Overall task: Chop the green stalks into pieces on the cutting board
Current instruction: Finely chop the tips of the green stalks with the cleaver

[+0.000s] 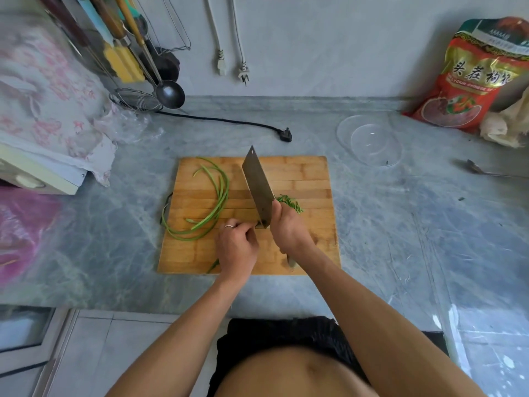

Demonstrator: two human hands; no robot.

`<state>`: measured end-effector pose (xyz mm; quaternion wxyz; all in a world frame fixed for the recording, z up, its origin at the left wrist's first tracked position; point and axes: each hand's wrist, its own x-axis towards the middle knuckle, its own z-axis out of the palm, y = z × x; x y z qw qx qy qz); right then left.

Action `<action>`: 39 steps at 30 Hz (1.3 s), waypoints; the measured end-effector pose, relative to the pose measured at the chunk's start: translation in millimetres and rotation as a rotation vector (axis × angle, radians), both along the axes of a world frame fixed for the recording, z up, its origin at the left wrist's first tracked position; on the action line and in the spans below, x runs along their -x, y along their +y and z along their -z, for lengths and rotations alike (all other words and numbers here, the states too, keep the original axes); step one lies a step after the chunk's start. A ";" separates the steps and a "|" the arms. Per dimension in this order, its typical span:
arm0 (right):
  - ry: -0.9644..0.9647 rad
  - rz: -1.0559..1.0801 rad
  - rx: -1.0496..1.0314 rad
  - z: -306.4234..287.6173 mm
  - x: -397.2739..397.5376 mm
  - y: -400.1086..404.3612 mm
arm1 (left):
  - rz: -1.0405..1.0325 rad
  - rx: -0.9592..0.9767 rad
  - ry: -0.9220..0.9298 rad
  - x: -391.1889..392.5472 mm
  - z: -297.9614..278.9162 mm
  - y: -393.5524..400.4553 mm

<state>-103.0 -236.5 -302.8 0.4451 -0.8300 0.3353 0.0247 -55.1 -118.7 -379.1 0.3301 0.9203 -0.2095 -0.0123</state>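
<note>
Here, a wooden cutting board [309, 179] lies on a grey marbled counter [400, 224], and both hands work at its near half. The right hand [289, 230] has its fingers wrapped around the handle of a cleaver [259, 186], whose broad blade points away toward 11 o'clock, its heel end down near the board beside the left fingertips. The left hand [237, 247], a ring on one finger, has its fingers curled down onto the ends of the green stalks [220, 196], pinning them to the board just at 9 o'clock of the blade; how tightly it grips them is hard to tell. The long stalks loop out from that hand toward 10 o'clock, curving across the left half of the board, with one loop hanging past the board's left edge. A small heap of chopped pieces [290, 203] lies at 3 o'clock of the blade, just behind the right hand. One short green bit pokes out under the left wrist at the board's near edge.

Beyond the board at 12 o'clock a black plug and cable [286, 134] lie on the counter. At 2 o'clock sits a clear glass bowl [369, 140], and farther at 2 o'clock a red and gold packet [481, 78] leans on the wall. At 10 o'clock a ladle [170, 94] and a wire strainer [137, 100] hang.
</note>
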 end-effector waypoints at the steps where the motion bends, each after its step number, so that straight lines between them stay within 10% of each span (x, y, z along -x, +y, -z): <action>1: -0.011 0.021 -0.007 -0.1 -0.8 -1.1 | -0.007 0.001 0.002 0.2 -0.4 -0.3; 39: -0.093 -0.100 0.111 -7.6 99.1 8.1 | 0.037 -0.016 -0.094 -9.3 2.6 -0.2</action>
